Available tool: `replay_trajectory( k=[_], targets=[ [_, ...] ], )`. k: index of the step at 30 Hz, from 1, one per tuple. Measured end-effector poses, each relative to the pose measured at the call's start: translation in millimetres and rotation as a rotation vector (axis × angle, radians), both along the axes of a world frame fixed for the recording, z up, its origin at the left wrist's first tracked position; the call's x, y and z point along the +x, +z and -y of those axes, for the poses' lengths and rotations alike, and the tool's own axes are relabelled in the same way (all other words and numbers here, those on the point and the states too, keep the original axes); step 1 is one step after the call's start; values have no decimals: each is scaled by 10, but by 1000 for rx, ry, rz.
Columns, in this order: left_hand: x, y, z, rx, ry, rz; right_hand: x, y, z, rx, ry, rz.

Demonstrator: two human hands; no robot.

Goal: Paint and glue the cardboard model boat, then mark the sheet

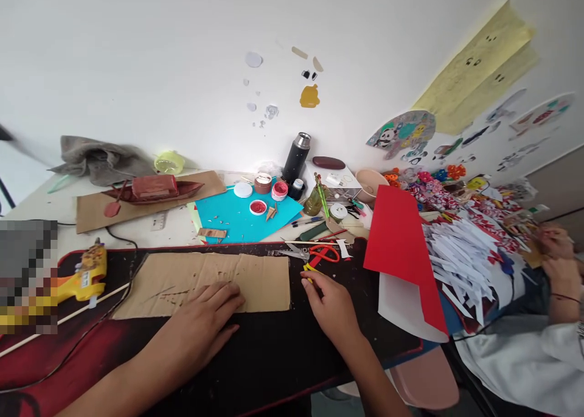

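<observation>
My left hand (pixel 210 313) lies flat on a brown strip of corrugated cardboard (pixel 269 283), fingers stretched out and holding nothing. Dark scuffs and small tears mark the cardboard, which rests on a black desk mat. To its right, my right hand (pixel 333 304) pinches the yellow part of the handle of a pair of scissors (pixel 298 254). Their metal blades stand apart and point left, past the cardboard's upper right corner. The red-orange handle loop shows beyond my fingers. A small white paper scrap (pixel 344 249) lies close by.
A yellow glue gun (pixel 93 271) and its cable lie left. Behind are a red model boat (pixel 155 189), blue paper (pixel 219 210) with open paint pots, and a black flask (pixel 296 158). Red card (pixel 396 234) and white paper strips (pixel 460 252) lie right, near another person's hands (pixel 559 252).
</observation>
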State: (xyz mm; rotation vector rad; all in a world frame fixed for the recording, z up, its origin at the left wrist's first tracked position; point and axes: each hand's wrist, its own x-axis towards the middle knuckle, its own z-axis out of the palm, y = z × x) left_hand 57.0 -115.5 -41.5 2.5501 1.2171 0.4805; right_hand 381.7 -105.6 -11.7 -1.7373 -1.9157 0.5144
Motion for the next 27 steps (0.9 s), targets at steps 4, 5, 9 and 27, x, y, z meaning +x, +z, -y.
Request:
replay_trajectory(
  k=[4,5,9,27],
  targets=[
    [-266,-54,-25,48,12,-3,201,102,-131,-23,-88,90],
    [-357,-71,-59,65,27,-19,225,118,-166,-35,-96,122],
    [-656,-153,-283,74,44,-88,193,108,-271,-85,-43,244],
    [-98,12,-154,-70,79,-154,190,-193,-327,-114,-36,268]
  ],
)
